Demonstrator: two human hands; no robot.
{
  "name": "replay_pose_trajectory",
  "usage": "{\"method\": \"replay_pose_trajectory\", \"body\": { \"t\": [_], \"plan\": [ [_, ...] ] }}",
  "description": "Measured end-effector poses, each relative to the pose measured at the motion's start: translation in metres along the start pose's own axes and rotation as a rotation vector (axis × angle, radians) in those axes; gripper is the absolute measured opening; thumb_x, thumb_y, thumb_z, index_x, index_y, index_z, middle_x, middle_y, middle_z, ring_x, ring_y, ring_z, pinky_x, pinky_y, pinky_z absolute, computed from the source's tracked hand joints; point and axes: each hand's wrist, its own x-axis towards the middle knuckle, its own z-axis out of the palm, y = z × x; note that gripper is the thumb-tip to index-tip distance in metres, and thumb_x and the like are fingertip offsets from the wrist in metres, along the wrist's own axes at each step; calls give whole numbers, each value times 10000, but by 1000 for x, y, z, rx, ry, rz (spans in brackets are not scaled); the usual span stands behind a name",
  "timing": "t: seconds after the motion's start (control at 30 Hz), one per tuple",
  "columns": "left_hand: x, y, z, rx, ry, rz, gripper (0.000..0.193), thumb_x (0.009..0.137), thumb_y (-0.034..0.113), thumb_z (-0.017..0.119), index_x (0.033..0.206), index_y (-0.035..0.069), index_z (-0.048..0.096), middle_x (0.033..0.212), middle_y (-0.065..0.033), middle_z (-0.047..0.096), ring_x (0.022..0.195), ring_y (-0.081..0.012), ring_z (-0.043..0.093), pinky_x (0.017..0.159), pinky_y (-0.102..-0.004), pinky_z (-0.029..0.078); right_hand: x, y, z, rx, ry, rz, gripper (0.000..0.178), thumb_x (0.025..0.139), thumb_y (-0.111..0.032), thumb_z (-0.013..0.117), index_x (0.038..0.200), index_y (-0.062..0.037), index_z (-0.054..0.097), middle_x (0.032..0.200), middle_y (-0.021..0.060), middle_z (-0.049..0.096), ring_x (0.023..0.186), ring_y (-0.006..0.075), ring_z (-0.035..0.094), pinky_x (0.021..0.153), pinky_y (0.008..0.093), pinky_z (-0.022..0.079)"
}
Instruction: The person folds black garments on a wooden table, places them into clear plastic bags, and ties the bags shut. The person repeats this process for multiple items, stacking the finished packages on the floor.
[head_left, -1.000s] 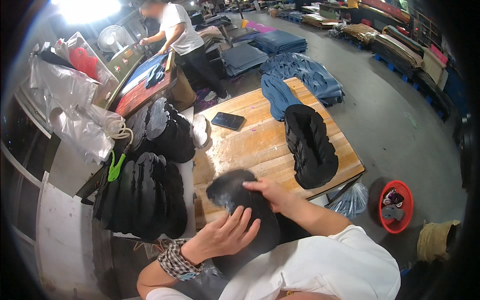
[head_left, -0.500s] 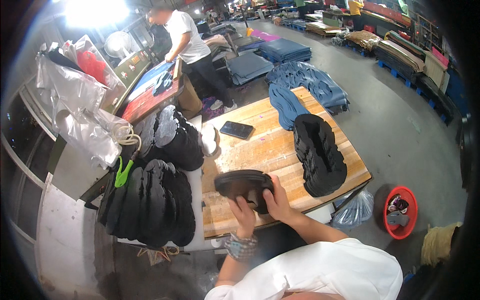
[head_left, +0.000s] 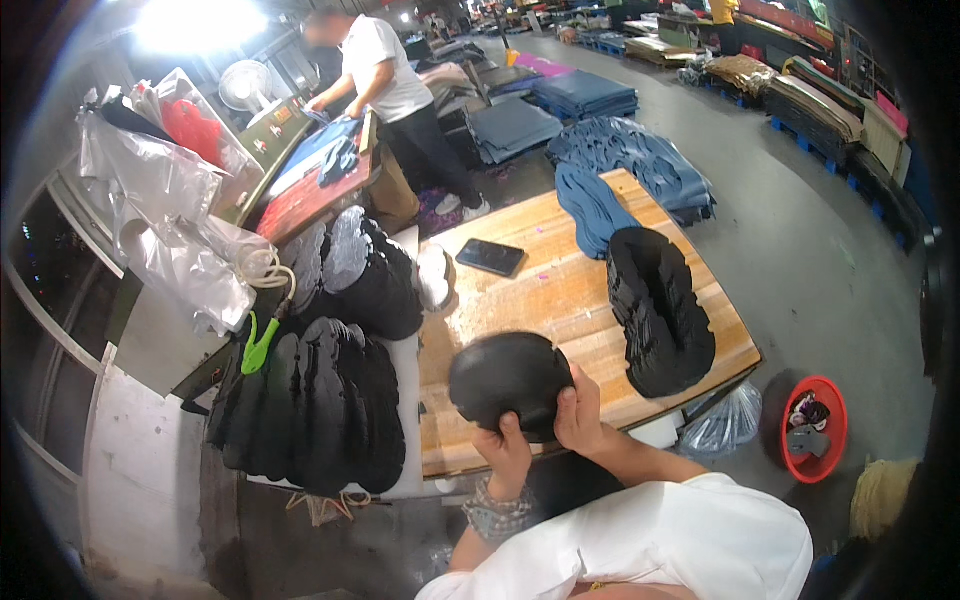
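Both of my hands hold a stack of black soles (head_left: 508, 385) above the near part of the wooden table. A smooth, rounded black face points up, and the far side of the stack is hidden. My left hand (head_left: 508, 450) grips the near edge with its thumb on top. Around the right end my right hand (head_left: 580, 408) is closed, thumb over the black surface. To the right a taller stack of black sole-shaped pieces (head_left: 662, 315) stands on the tabletop. Blue sole-shaped pieces (head_left: 592, 212) lie at the far edge.
On the wooden table (head_left: 560, 290) lies a phone (head_left: 490, 257). Black sole stacks (head_left: 310, 410) and a green-handled air gun (head_left: 260, 345) are at the left. A red basin (head_left: 812, 430) stands on the floor. Across the way, a person (head_left: 390, 80) works at another table.
My hands have tilted the black stack, so its broad face now shows instead of its edge. The view has shifted slightly, and the other person's arms have moved.
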Motion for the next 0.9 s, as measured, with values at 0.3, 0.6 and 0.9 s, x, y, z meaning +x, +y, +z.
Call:
{"method": "replay_pose_trajectory", "body": {
  "t": [0.3, 0.6, 0.9],
  "plan": [
    [-6, 51, -36, -525, -63, -550, 328, 987, 232, 531, 1191, -25, 522, 1063, -82, 631, 883, -149, 627, 733, -279, 535, 19, 33, 0, -207, -12, 47, 54, 853, -54, 539, 837, -4, 553, 659, 187, 571, 617, 370, 595, 541, 392, 449],
    [-10, 59, -38, -419, 45, -445, 361, 946, 122, 599, 1259, -17, 487, 1117, -61, 598, 947, -115, 568, 827, -232, 467, 3, 30, 7, -34, -113, 410, 280, 933, -276, 613, 937, 2, 592, 764, 78, 622, 652, 120, 580, 583, 263, 463],
    [-17, 46, -4, 177, 167, 134, 421, 1020, 281, 417, 1247, -72, 449, 1108, -165, 590, 990, -261, 576, 873, -341, 448, -25, -51, 24, 182, 0, 435, 307, 1020, -283, 399, 930, 2, 471, 752, 111, 500, 713, 174, 449, 638, 324, 397]
  ]
}}
